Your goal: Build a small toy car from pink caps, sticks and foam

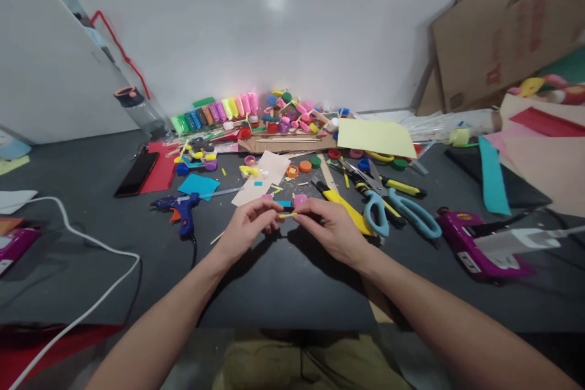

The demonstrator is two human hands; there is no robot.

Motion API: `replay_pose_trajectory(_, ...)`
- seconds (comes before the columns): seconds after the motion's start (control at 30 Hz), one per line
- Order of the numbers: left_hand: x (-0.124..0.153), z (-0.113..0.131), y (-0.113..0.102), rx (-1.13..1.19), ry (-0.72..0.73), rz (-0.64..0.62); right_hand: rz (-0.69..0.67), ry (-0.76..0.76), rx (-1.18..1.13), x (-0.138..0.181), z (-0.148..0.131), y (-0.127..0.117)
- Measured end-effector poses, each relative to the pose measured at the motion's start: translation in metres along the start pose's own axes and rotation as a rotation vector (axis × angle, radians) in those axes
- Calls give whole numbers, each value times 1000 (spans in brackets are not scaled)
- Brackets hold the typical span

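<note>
Between my two hands, low over the table's middle, is a small thin stick with yellow ends (pixel 287 216). My left hand (pixel 251 225) pinches its left end between thumb and fingers. The right end sits in the pinch of my right hand (pixel 331 228). Just beyond my fingertips lies a blue strip (pixel 284 203) with a pink-purple cap (pixel 300 200) at its right and another pink piece at its left, partly hidden by my left hand. Whether the stick touches these pieces I cannot tell.
A blue glue gun (pixel 185 210) lies left, near a phone (pixel 137 173). To the right are blue-handled scissors (pixel 414 213), yellow cutters (pixel 347 210) and a purple device (pixel 475 244). Bottle caps, coloured clay packs (pixel 219 111) and cardboard (pixel 507 36) stand behind. A white cable (pixel 100 247) crosses the left.
</note>
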State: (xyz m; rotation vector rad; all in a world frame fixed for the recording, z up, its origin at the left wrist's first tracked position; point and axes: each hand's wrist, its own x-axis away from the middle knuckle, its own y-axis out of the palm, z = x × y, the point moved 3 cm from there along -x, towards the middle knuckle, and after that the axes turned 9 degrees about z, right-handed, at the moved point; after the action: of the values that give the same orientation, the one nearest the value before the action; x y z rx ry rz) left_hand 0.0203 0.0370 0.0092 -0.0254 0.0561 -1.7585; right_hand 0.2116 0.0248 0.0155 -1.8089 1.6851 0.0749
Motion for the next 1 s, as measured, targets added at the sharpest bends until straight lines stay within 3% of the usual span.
replay_pose_trajectory(0.2,3,6,-7,-112,212,95,-2,124,-128,-3,4,3)
replay_pose_trajectory(0.4,6,12,1,-240,366,81,-22,165,-181,0,5,11)
replay_pose_trajectory(0.63,9,9,0,-224,336,65,-50,160,-179,2,1,16)
replay_pose_trajectory(1.0,9,3,4,18,137,53,-101,127,-111,3,-10,16)
